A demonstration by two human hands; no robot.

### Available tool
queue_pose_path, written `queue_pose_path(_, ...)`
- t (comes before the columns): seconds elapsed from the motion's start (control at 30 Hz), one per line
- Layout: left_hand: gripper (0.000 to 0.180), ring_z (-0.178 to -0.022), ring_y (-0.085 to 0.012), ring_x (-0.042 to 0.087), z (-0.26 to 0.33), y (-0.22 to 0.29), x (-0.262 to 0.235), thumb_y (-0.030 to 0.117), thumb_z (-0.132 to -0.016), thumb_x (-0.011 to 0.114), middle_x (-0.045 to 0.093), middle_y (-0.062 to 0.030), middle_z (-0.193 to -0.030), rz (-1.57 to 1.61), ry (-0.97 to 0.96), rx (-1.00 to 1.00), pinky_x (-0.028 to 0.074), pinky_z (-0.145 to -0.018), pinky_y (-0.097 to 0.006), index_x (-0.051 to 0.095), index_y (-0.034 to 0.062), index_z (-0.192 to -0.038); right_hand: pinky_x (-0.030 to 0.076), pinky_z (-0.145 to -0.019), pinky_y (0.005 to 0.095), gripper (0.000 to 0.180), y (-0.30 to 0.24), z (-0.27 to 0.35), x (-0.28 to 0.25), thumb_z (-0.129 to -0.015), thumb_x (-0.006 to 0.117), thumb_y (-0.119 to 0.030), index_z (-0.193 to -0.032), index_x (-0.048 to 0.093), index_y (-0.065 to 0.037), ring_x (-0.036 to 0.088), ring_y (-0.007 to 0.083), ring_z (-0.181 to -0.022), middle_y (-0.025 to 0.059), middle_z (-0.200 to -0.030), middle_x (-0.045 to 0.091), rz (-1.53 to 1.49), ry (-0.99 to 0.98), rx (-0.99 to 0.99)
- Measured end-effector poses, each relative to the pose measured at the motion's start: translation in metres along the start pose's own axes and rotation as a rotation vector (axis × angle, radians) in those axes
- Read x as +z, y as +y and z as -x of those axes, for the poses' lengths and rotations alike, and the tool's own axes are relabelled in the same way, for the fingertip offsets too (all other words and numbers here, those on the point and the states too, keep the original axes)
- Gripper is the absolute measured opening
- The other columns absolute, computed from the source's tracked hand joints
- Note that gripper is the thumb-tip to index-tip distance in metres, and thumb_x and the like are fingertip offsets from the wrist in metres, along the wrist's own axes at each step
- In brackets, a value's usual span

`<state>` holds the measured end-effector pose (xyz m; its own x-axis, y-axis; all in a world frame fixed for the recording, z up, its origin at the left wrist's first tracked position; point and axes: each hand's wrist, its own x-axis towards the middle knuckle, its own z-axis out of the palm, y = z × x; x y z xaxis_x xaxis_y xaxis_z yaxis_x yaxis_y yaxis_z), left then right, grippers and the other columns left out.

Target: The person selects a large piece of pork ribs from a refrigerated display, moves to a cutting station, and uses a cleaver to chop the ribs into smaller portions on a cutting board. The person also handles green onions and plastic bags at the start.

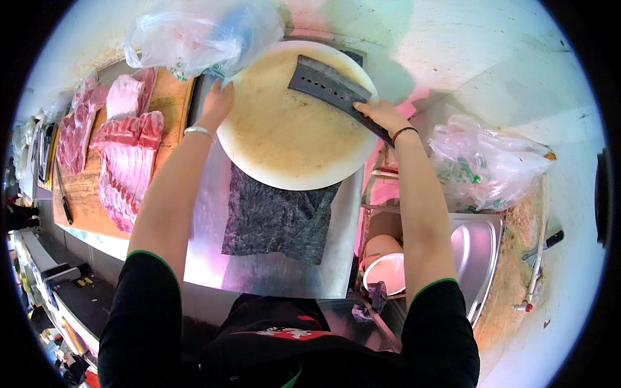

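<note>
Gripping the cleaver (pixel 330 87) handle, the right hand (pixel 381 116) lays the blade flat on the round board (pixel 284 136) at the bench's far edge; left hand (pixel 217 103) pinches the plastic bag (pixel 200 35), steadying it at the board's rim.

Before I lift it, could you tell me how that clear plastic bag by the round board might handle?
The plastic bag looks thin and crumpled, so probably floppy and light. It would likely sag around whatever is inside. The left hand reaches its lower edge; near raw meat, it may be slippery.
</note>
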<state>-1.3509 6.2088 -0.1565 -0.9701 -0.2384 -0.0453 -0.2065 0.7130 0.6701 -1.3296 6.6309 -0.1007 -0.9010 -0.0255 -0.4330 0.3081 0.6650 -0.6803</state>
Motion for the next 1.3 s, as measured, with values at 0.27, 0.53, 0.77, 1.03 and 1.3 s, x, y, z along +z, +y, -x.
queue_pose_path(0.27,0.061,-0.118,-0.0446,0.054,0.013,-0.019,0.006,0.044,-0.093,0.043,0.058,-0.0308,-0.124,-0.041,0.081,-0.040,0.041,-0.103,-0.048,0.050,-0.0008,-0.134,0.053,-0.085,0.0381,0.083,0.019,0.001,0.032,-0.068,0.082,-0.047,-0.123,0.055,0.010,0.066,0.0295,-0.097,0.0209,-0.113,0.066,-0.168,0.146,-0.032)
queue_pose_path(0.53,0.056,-0.118,-0.0409,0.056,0.041,-0.015,-0.004,0.039,-0.092,0.046,0.060,-0.0278,-0.124,-0.006,0.133,-0.097,0.043,-0.101,-0.046,0.050,0.0024,-0.135,0.054,-0.078,0.0329,0.062,0.010,0.028,0.039,-0.077,0.081,-0.031,-0.120,0.058,0.006,0.066,0.0193,-0.089,0.0151,-0.107,0.067,-0.228,0.175,-0.075)
queue_pose_path(0.77,0.056,-0.108,-0.0223,0.062,0.017,-0.037,-0.018,0.041,-0.091,0.058,0.066,-0.0129,-0.118,0.243,-0.121,-0.114,0.046,-0.094,-0.034,0.056,0.0023,-0.131,0.054,-0.080,0.0369,0.067,-0.004,0.067,0.027,-0.071,0.081,-0.045,-0.111,0.065,0.005,0.068,0.0247,-0.087,0.0161,-0.101,0.070,-0.061,0.154,-0.056)
queue_pose_path(1.03,0.060,-0.119,-0.0327,0.058,-0.044,-0.010,0.008,0.044,-0.093,0.051,0.059,-0.0239,-0.128,-0.016,-0.046,-0.078,0.044,-0.099,-0.040,0.053,-0.0022,-0.131,0.052,-0.074,0.0429,0.058,-0.005,0.081,0.020,-0.072,0.076,-0.049,-0.097,0.066,0.002,0.068,0.0333,-0.081,0.0211,-0.091,0.068,0.452,0.205,-0.054)
queue_pose_path(1.3,0.064,-0.120,-0.0414,0.054,-0.062,0.024,0.029,0.053,-0.092,0.037,0.058,-0.0246,-0.128,-0.267,-0.023,-0.048,0.042,-0.103,-0.046,0.055,0.0075,-0.133,0.049,-0.088,0.0442,0.070,-0.007,-0.001,0.019,-0.074,0.074,-0.048,-0.115,0.054,0.005,0.059,0.0377,-0.111,0.0247,-0.123,0.057,0.551,0.394,-0.278)
